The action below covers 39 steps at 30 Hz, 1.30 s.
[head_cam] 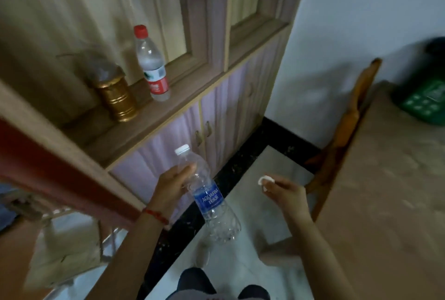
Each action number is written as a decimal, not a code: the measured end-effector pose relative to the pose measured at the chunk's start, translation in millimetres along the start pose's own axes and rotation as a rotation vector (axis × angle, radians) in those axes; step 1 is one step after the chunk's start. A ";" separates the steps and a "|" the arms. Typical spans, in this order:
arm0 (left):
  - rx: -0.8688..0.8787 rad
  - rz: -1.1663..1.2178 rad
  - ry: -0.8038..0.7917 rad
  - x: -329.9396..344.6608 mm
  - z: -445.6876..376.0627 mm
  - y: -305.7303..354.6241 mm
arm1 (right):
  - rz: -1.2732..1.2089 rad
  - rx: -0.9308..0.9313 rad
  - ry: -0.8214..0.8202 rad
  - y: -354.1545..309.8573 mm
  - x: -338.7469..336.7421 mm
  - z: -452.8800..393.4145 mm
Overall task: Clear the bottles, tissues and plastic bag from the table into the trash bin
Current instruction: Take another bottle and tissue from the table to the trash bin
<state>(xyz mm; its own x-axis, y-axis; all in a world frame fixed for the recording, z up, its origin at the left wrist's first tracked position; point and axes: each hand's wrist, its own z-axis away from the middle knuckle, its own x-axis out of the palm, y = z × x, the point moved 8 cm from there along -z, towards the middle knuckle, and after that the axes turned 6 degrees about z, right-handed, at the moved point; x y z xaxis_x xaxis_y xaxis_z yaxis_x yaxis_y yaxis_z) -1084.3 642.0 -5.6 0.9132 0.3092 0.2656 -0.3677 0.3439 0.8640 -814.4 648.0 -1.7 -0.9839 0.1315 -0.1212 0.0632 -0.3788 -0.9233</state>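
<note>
Currently mid-carry: left hand (172, 187) grips a clear blue-labelled plastic water bottle (209, 197); right hand (285, 193), just beside the bottle, pinches a small white crumpled tissue (264, 181). No trash bin visible; next move probably needs locating it, then dropping both in.

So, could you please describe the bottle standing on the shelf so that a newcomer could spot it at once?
Look at the wooden cabinet on the left and find its open shelf above the pale doors. The bottle stands upright there, just right of a gold jar. Its red cap and red label distinguish it from the blue-labelled bottle held in the left hand.
</note>
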 end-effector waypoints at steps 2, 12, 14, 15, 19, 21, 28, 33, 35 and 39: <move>-0.019 -0.044 -0.081 22.1 -27.2 7.2 | -0.025 0.011 0.095 -0.6 -13.5 -7.4; -0.101 -0.143 -0.414 114.9 -114.3 18.7 | -0.113 0.019 0.472 -4.2 -51.9 -7.6; -0.118 -0.157 -0.459 130.2 -126.5 17.6 | -0.125 0.023 0.511 -7.2 -54.7 -10.0; -0.130 -0.162 -0.477 137.8 -132.8 16.6 | -0.124 0.026 0.523 -9.2 -56.5 -13.2; -0.145 -0.177 -0.522 169.8 -158.3 17.7 | -0.152 0.026 0.555 -21.1 -65.6 -36.3; -0.148 -0.181 -0.530 186.3 -173.4 19.8 | -0.155 0.015 0.575 -31.5 -73.1 -53.7; -0.147 -0.163 -0.527 260.7 -236.6 28.9 | -0.122 -0.024 0.573 -59.5 -114.4 -142.5; -0.127 -0.131 -0.497 314.9 -277.7 47.8 | -0.201 0.053 0.419 -76.4 -139.8 -211.5; -0.106 -0.127 -0.497 338.3 -294.0 57.7 | -0.185 0.025 0.445 -92.5 -156.1 -234.9; -0.100 -0.129 -0.502 377.7 -321.9 67.6 | -0.223 -0.047 0.537 -119.7 -180.8 -269.5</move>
<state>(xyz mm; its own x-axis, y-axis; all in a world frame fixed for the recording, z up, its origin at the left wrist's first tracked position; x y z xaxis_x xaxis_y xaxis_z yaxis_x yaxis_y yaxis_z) -820.8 1067.4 15.5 0.9150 -0.1955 0.3529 -0.2391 0.4417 0.8647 -599.0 916.5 32.6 -0.7526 0.6539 -0.0782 -0.1167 -0.2494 -0.9613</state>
